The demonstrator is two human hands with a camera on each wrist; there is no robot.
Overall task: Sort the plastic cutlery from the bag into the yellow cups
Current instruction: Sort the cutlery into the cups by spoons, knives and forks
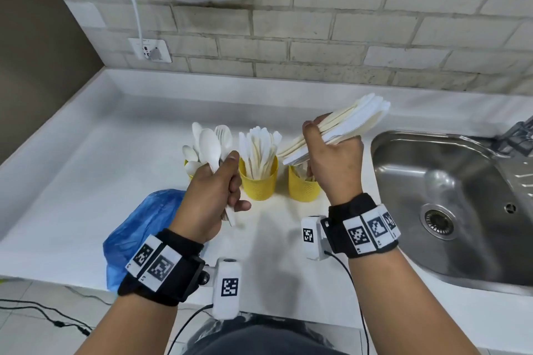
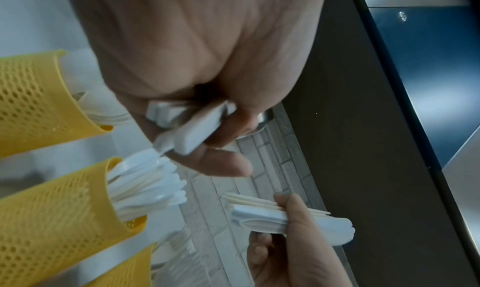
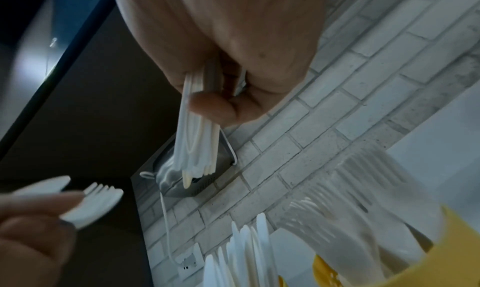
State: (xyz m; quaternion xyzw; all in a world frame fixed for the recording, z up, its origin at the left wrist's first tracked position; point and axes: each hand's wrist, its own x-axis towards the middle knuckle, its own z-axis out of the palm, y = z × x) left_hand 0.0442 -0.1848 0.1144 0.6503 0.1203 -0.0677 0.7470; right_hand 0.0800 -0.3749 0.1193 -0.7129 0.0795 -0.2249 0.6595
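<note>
Gripping knives [image 1: 350,121], right hand [image 1: 331,164]; left hand [image 1: 213,196] clutching spoons [image 1: 209,145]; white counter [image 1: 86,181], brick wall [image 1: 346,32]

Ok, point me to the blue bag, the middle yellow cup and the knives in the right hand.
blue bag [image 1: 135,228]: head view, on its crumpled top side.
middle yellow cup [image 1: 258,184]: head view, on its front wall.
knives [image 1: 357,118]: head view, on the blades beyond the right hand [image 1: 334,161].
</note>
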